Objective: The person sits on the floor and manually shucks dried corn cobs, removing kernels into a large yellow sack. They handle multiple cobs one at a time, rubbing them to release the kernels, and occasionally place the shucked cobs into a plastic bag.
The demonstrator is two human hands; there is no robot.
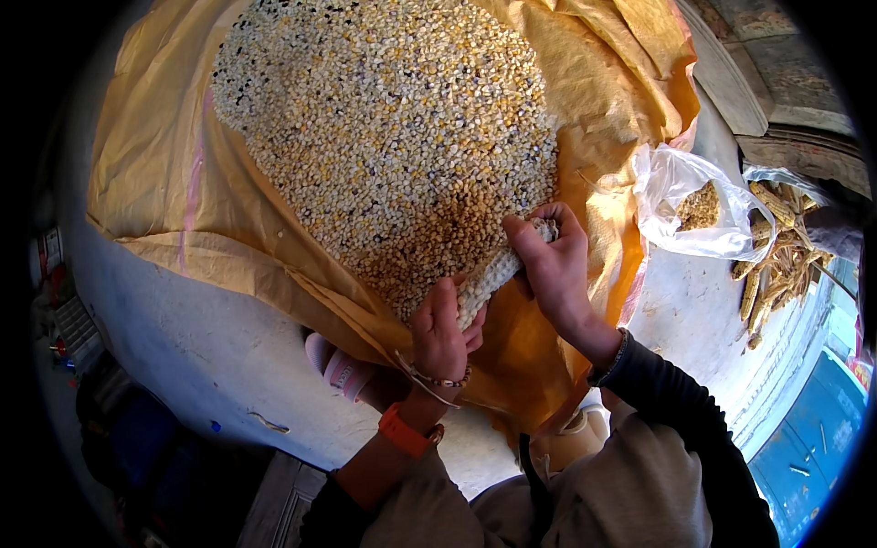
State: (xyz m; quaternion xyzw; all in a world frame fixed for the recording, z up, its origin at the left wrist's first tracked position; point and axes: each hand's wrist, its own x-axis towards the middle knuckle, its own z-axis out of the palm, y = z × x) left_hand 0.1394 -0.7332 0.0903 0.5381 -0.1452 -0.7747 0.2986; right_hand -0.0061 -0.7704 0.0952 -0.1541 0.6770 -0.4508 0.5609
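Both hands grip one pale corn cob, partly stripped of its kernels and tilted over the near edge of a wide heap of loose kernels. My left hand holds the cob's lower end, where whitish kernels still show. Around the upper end close the fingers of my right hand, its thumb lying along the cob. The kernel heap is mixed white, yellow and dark, with browner kernels nearest the hands. Beneath it spreads an orange woven plastic sack.
Right of the sack sits a clear plastic bag with brownish contents. Beyond it several corn ears with dry husks lie on the pale floor. A wooden piece stands lower left, and a blue panel is lower right.
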